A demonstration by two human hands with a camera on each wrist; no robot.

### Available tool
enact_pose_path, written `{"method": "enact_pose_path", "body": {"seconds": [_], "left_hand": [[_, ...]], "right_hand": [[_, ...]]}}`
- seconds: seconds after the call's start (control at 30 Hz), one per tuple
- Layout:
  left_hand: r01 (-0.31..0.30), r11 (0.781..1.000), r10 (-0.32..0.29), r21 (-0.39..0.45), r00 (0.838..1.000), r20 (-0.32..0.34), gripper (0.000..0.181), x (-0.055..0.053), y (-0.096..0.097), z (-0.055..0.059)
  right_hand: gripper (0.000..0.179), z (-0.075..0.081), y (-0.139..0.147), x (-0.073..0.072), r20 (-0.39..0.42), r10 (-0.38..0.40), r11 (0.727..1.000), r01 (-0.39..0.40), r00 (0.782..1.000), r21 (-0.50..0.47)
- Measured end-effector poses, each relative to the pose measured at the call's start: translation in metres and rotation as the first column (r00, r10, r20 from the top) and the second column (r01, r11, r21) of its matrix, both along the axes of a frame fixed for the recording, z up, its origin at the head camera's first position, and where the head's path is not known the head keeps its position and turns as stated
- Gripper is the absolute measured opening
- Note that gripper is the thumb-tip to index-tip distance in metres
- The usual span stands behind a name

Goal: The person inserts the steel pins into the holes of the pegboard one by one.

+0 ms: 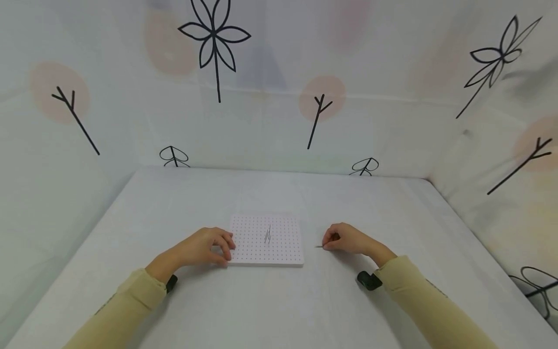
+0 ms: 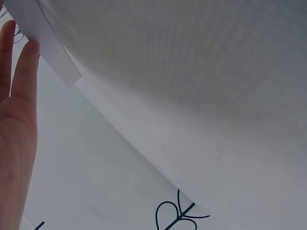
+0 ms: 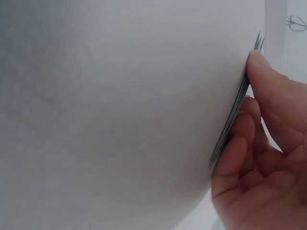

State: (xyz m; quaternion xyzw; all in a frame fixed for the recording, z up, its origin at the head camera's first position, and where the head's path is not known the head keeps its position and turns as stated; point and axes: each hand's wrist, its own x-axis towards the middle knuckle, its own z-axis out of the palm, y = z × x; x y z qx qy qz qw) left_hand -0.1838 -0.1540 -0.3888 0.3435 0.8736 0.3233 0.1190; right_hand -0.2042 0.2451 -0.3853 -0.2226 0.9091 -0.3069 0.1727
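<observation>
A white board [image 1: 248, 252] dotted with rows of small holes lies flat on the table. Several thin dark needles [image 1: 268, 236] stand out of its middle, leaning slightly. At the board's left edge is my left hand [image 1: 202, 247], its fingers touching the side and the thumb near the front corner. The left wrist view shows two of those fingers [image 2: 25, 72] straight against the board's side [image 2: 50, 52]. To the right of the board, my right hand [image 1: 350, 239] pinches a small bundle of thin metal needles [image 3: 235, 108] between thumb and fingers, their tips pointing toward the board.
A white cloth covers the table [image 1: 270, 305]. Behind it and along both sides hangs pale fabric [image 1: 261, 121] printed with black flower and twig drawings. Dark wrist cameras [image 1: 369, 280] sit below both sleeves, close over the tabletop.
</observation>
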Motion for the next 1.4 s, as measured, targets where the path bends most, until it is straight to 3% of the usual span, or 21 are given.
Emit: {"method": "enact_pose_path", "body": {"seconds": [0.73,1.07,1.4], "left_hand": [[0.001,1.000,-0.001,0.011,1.000,0.005,0.011,0.0025,0.0008,0.0024],[0.007,1.000,-0.007,0.004,1.000,-0.014,0.012,0.0014,0.0004,0.0013],[0.008,1.000,-0.008,0.000,1.000,-0.013,0.012,-0.0004,-0.0003,-0.0003]], "right_hand": [[0.004,-0.0007,0.0005,-0.0016,-0.028,0.009,1.000,-0.009,1.000,-0.018],[0.004,0.0028,0.0000,-0.0012,-0.120,0.001,0.994,-0.014,0.993,-0.112],[0.007,0.0046,-0.0093,-0.0030,-0.101,-0.064,0.977,0.042,0.993,-0.208]]}}
